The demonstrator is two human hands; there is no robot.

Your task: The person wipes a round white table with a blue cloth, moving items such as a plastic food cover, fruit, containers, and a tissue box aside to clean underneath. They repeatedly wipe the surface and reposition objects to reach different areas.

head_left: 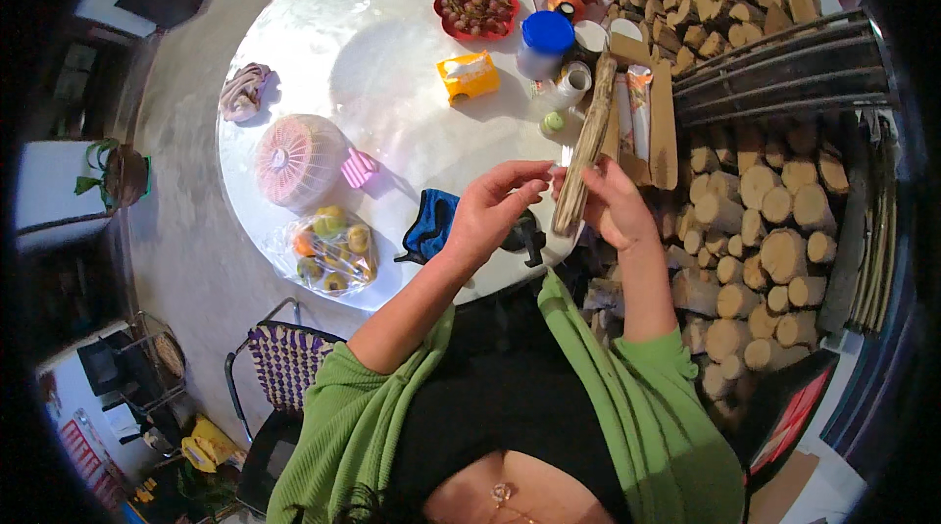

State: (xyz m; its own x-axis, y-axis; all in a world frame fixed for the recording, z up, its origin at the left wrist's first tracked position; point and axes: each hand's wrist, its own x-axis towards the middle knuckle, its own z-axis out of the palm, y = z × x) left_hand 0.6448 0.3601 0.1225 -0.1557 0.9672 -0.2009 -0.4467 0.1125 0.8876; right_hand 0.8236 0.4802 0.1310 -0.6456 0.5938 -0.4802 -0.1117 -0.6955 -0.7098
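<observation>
A split stick of firewood (587, 149) is tilted above the table's near right edge, with my right hand (621, 206) wrapped around its lower part. Pale, streaked grain runs along its length. Just left of the stick is my left hand (487, 204), its fingers bent and its thumb apart from the forefinger. Nothing shows clearly in it, and I cannot tell whether its fingertips touch the wood. Beneath the left hand lies a blue and black cloth item (430, 224). A black object (528, 237) sits below the hands, partly hidden by them.
The round white table (397, 149) bears a red bowl of grapes (476, 9), a yellow tissue pack (468, 77), a blue-lidded container (545, 44), a mesh food cover (298, 160) and bagged fruit (331, 252). An open cardboard box (662, 123) and stacked firewood (764, 252) stand right; a chair (290, 362) stands left.
</observation>
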